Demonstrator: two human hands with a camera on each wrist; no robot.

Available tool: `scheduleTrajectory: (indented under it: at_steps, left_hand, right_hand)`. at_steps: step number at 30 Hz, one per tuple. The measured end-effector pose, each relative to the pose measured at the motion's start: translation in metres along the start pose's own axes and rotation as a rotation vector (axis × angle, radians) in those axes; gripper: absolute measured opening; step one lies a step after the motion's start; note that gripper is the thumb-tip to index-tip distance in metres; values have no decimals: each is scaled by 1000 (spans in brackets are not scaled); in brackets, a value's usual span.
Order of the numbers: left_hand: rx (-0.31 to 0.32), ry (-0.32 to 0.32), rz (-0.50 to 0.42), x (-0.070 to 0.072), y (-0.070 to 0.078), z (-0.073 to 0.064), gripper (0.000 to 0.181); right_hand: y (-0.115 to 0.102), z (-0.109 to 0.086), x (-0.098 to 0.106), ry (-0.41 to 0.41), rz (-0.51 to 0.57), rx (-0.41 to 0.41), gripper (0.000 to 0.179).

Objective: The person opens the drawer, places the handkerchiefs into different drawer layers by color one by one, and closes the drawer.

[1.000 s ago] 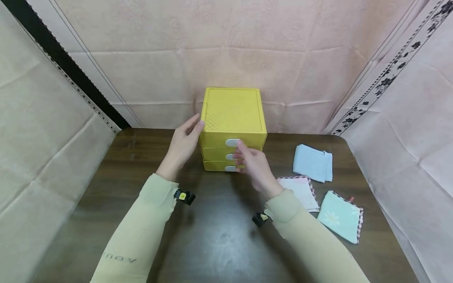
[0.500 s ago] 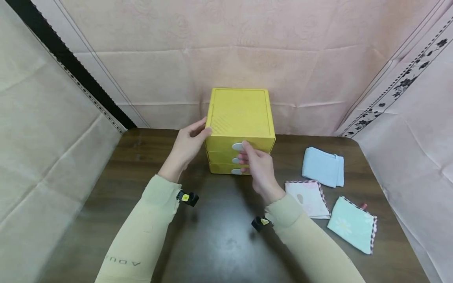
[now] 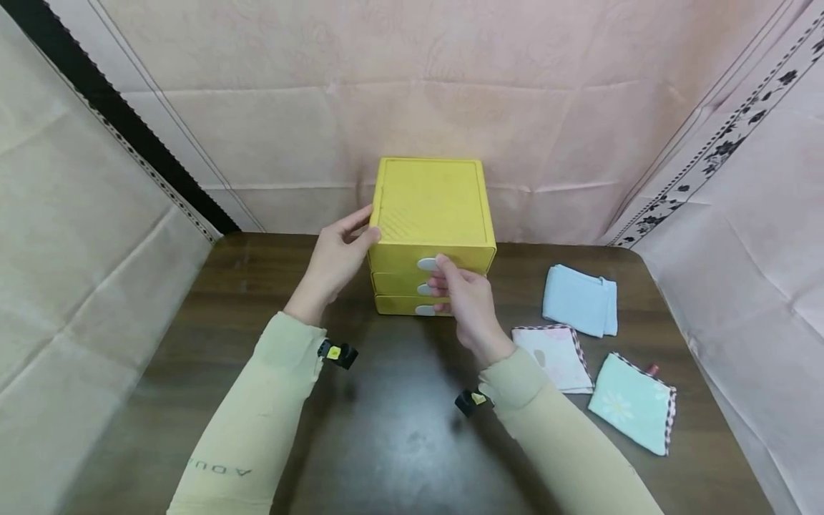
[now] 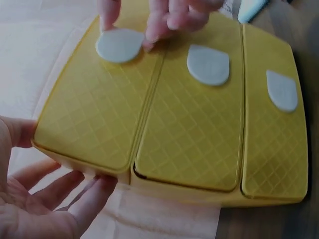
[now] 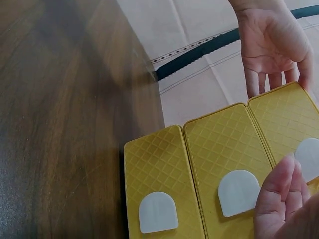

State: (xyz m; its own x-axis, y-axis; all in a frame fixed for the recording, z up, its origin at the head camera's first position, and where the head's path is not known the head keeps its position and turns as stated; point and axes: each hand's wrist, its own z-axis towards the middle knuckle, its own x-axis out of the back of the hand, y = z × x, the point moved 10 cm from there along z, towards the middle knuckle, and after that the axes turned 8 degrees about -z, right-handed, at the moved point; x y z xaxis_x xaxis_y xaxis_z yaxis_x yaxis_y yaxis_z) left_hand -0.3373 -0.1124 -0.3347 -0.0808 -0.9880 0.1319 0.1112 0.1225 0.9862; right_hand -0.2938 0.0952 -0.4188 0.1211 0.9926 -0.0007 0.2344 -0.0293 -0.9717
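A yellow box with three stacked drawers (image 3: 431, 204) stands at the table's back edge, its drawers closed. Each drawer front carries a white rounded handle. My left hand (image 3: 336, 259) rests on the box's left side, thumb by the top front corner. In the left wrist view, the fingers of that hand (image 4: 45, 199) lie fairly straight along the side. My right hand (image 3: 473, 307) is at the front, thumb and index finger pinching the edge of the top drawer's handle (image 4: 119, 45). Its other fingers hang before the lower drawers, partly covering the middle handle (image 3: 425, 289).
Three folded cloths lie on the right of the brown table (image 3: 386, 429): a light blue one (image 3: 579, 299), a white one with a checked border (image 3: 556, 357) and a mint green one (image 3: 631, 404). Pale fabric sheets (image 3: 438, 93) hang behind and at both sides.
The head view has shifted slightly. Both hands keep nearly the same places on the box, and the drawers look unchanged.
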Motion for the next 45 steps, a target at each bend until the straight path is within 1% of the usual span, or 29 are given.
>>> scheduleTrajectory:
  at_steps: [3,5,7,9,12,15,18,19,21,25,26,28,31,36,40,45]
  left_hand:
    - [-25,-24,17,1,9,-2,46]
    - [-31,-33,11,1,16,-4,46]
    - [-21,-48,-6,-1,21,-6,46]
    - [1,-58,-28,-2,23,-8,47]
    - [39,-64,-46,-4,21,-9,47]
    - [55,-73,-77,-5,18,-8,48]
    - [66,-105,-133,-7,14,-5,50]
    - [71,-115,-154,-7,11,-3,51]
    - [87,-135,-174,-8,9,-2,53]
    - [113,-143,-172,-6,5,-1,55]
    - [120,-144,-169,-6,6,-3,55]
    - [125,-141,-169,-4,3,-1,55]
    - [122,-132,-163,-2,-4,3,56]
    - [111,-114,-152,1,-13,8,55]
    - [108,-123,-147,-1,-15,8,55]
    - [106,-121,-137,-2,-13,7,54]
  right_hand:
    - [-2,0,-2,-11,1,4,61]
    - [-4,-1,-2,-12,4,14,61]
    - [-5,-1,-1,-3,6,19,61]
    - [-6,-2,0,9,11,16,61]
    - [-4,-4,0,15,28,3,61]
    - [-2,-7,0,13,47,-8,61]
    - [2,-11,0,16,60,-19,63]
    - [3,-13,0,15,65,-24,63]
    - [6,-17,0,13,65,-35,64]
    - [11,-28,-3,-8,56,-57,66]
    - [12,-32,-3,-10,51,-62,66]
    - [16,-38,-4,-16,50,-71,67]
    - [19,-50,-5,-25,46,-85,67]
    - [23,-68,-5,-67,18,-102,64]
    - [28,-81,-3,-96,20,-120,59]
    - [33,-96,-3,-125,41,-153,58]
